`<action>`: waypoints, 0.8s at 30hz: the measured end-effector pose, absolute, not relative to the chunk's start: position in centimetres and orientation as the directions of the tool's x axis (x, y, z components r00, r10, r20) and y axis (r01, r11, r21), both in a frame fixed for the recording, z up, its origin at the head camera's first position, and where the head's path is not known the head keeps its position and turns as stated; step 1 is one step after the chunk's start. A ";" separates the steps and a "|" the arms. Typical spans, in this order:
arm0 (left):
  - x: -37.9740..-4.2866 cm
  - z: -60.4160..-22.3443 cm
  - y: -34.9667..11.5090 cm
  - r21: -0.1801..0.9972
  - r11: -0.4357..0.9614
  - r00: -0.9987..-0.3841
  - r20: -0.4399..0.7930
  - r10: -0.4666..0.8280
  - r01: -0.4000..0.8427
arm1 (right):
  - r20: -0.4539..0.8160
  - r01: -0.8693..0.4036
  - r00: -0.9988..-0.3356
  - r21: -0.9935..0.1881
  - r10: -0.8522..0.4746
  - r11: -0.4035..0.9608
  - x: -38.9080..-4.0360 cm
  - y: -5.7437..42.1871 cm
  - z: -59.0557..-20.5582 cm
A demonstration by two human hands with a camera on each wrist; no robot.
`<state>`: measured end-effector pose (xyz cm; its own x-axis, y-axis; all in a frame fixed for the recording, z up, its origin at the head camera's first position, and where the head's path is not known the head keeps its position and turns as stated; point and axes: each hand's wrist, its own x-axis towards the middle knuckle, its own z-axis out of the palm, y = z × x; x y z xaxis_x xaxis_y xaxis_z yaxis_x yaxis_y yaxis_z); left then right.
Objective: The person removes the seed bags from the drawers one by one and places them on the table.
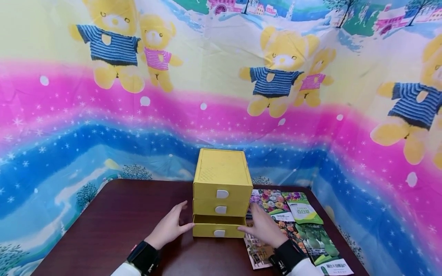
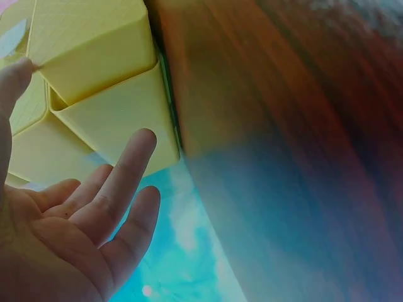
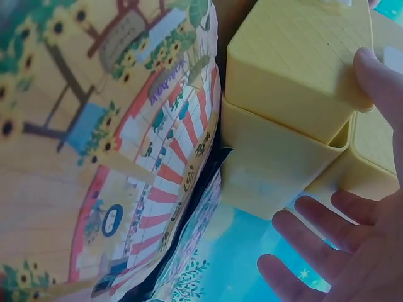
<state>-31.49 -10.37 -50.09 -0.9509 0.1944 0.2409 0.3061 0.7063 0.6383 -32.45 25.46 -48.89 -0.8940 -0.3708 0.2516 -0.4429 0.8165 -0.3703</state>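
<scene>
A yellow three-drawer box (image 1: 224,165) stands on the table, its bottom drawer (image 1: 203,231) pulled partway out. Each drawer front carries a white tab handle (image 1: 222,194). My left hand (image 1: 167,229) is at the box's left side with fingers spread, the thumb at the left corner of the bottom drawer front. On the other side, my right hand (image 1: 266,227) mirrors it, its thumb by the drawer's right corner. The left wrist view shows the left fingers (image 2: 129,170) extended beside the yellow side wall. In the right wrist view the right fingers (image 3: 312,242) are likewise loosely spread.
Several printed flower and plant packets (image 1: 304,209) lie to the right of the box, one with a striped awning picture (image 3: 170,182) close by the right hand. The dark brown table (image 1: 138,207) meets a patterned bear cloth (image 1: 172,126) behind.
</scene>
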 end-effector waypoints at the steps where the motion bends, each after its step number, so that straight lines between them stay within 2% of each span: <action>1: -31.5 -50.2 -10.4 0.638 0.708 -0.952 0.241 0.189 0.302 | 0.249 -0.441 -0.895 -0.383 -0.369 0.811 -32.5 25.4 -48.9; 16: -33.2 -49.5 -10.3 0.595 0.749 -0.956 0.215 0.200 0.291 | 0.238 -0.408 -0.912 -0.478 -0.333 0.778 -33.8 24.8 -48.5; 24: -33.6 -49.1 -10.1 0.578 0.760 -0.954 0.223 0.202 0.296 | 0.249 -0.398 -0.916 -0.456 -0.315 0.796 -34.2 24.6 -48.4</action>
<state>-33.64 -10.05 -49.14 -0.9536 0.2022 0.2231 0.2965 0.7602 0.5781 -34.24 24.64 -48.40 -0.9158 -0.3151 0.2492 -0.3980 0.7960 -0.4560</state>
